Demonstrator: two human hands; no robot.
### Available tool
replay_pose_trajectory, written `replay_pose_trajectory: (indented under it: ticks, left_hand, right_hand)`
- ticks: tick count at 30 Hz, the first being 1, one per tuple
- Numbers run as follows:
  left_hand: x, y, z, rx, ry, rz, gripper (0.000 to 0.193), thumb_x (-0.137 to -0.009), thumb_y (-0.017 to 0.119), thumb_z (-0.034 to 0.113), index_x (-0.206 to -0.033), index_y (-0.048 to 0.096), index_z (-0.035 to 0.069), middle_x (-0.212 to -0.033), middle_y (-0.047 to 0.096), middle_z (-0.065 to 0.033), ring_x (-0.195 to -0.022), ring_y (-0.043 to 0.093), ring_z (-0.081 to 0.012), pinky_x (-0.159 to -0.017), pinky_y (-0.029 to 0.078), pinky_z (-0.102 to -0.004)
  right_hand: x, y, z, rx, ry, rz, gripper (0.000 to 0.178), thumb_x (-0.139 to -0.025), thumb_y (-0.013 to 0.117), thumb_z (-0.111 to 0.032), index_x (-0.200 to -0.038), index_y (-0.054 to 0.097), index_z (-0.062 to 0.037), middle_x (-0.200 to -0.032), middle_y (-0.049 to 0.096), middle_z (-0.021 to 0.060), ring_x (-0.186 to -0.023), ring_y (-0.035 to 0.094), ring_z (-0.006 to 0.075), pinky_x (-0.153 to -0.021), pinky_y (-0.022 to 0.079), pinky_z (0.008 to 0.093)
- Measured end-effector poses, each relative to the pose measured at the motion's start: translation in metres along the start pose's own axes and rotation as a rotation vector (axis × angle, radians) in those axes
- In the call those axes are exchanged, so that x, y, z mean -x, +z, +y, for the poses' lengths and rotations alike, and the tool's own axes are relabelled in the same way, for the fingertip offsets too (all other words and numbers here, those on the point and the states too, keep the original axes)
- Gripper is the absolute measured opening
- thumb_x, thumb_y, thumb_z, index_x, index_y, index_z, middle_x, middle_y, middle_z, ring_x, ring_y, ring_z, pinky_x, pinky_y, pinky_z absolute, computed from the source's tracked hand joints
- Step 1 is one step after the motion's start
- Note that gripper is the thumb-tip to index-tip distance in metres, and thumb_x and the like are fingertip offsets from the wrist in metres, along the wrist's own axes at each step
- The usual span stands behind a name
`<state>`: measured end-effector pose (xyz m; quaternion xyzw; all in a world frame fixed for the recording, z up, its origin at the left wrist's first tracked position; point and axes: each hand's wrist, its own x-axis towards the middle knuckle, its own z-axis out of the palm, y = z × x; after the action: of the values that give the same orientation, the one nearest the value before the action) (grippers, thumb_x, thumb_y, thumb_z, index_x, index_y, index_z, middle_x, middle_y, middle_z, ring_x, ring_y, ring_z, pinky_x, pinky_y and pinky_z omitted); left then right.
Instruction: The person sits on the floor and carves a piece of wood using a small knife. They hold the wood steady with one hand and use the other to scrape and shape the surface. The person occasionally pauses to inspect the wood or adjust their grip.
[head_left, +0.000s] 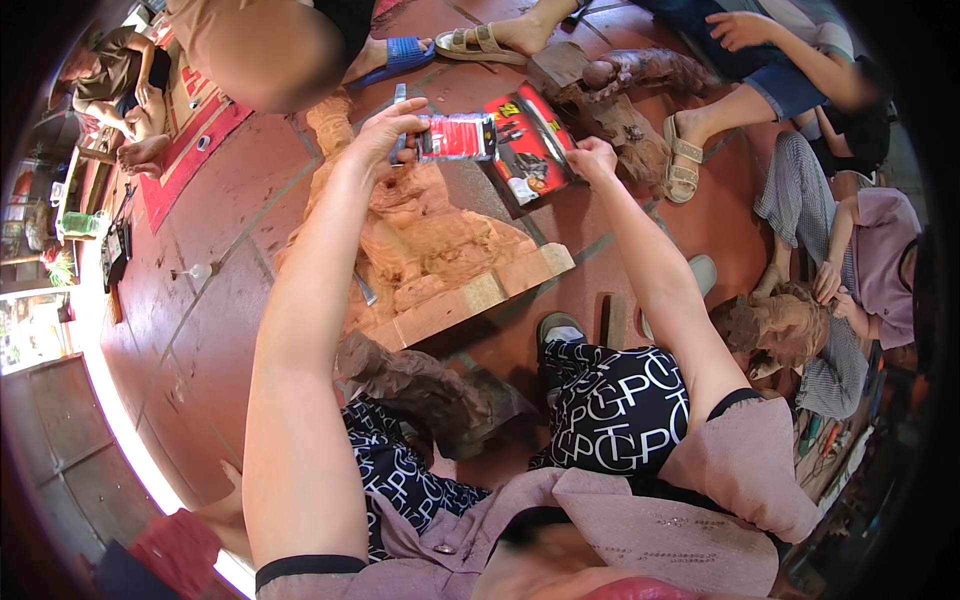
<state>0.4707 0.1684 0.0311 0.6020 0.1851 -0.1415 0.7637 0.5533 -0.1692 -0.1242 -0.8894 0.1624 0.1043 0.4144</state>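
Both my arms reach forward over a large orange-brown wood carving with a flat, squared base. My left hand is closed on a small flat red packet with a pale border. A grey, metal-looking strip shows beside its fingers; I cannot tell what it is. My right hand pinches the right edge of a larger flat red-and-black printed package. The packet's right end meets or overlaps the package's left side. On the carving, below my left wrist, lies a small metal blade.
A dark carved piece stands by my knees. Another dark carving lies ahead at right, near a person's sandalled foot. At right a person's hands rest on a carved head. A red mat lies on the tiled floor at left.
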Motion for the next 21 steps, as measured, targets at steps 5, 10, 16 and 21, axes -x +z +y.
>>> replay_pose_trajectory:
  ticks: [5,10,16,21]
  left_hand:
    - [0.007,0.020,0.000,-0.557,0.058,-0.097,0.059,-0.071,0.055,0.002,-0.129,0.051,0.013,-0.067,0.047,0.0041,-0.051,0.038,-0.0041,-0.040,0.026,-0.0203]
    - [-0.003,0.061,-0.006,-0.847,0.036,-0.133,0.062,-0.068,0.056,0.006,-0.129,0.051,0.019,-0.071,0.053,0.0012,-0.053,0.041,-0.0066,-0.040,0.030,-0.0232]
    - [-0.025,0.063,-0.023,-0.779,-0.061,-0.104,0.059,-0.066,0.057,0.008,-0.125,0.055,0.014,-0.087,0.062,-0.0051,-0.073,0.053,-0.0125,-0.053,0.041,-0.0274]
    - [-0.041,0.046,-0.036,-0.822,-0.126,-0.104,0.044,-0.064,0.055,0.006,-0.107,0.067,0.009,-0.096,0.064,-0.0077,-0.080,0.057,-0.0163,-0.063,0.045,-0.0276]
  right_hand:
    - [0.054,0.000,-0.059,0.038,-0.687,0.023,0.015,-0.067,0.066,-0.014,-0.076,0.061,-0.0038,-0.072,0.063,0.0135,-0.071,0.063,0.0253,-0.067,0.049,0.0342]
    - [0.095,0.005,-0.071,0.158,-0.914,-0.062,0.014,-0.069,0.064,-0.011,-0.077,0.058,-0.0017,-0.073,0.060,0.0161,-0.070,0.061,0.0318,-0.065,0.048,0.0387]
    - [0.103,0.012,-0.068,0.290,-0.910,-0.207,0.018,-0.075,0.066,-0.020,-0.089,0.067,-0.0087,-0.097,0.060,0.0136,-0.097,0.055,0.0303,-0.081,0.046,0.0393]
    - [0.093,0.017,-0.064,0.479,-0.999,-0.193,0.036,-0.076,0.066,-0.018,-0.112,0.061,-0.0223,-0.108,0.055,0.0100,-0.109,0.048,0.0321,-0.088,0.043,0.0416]
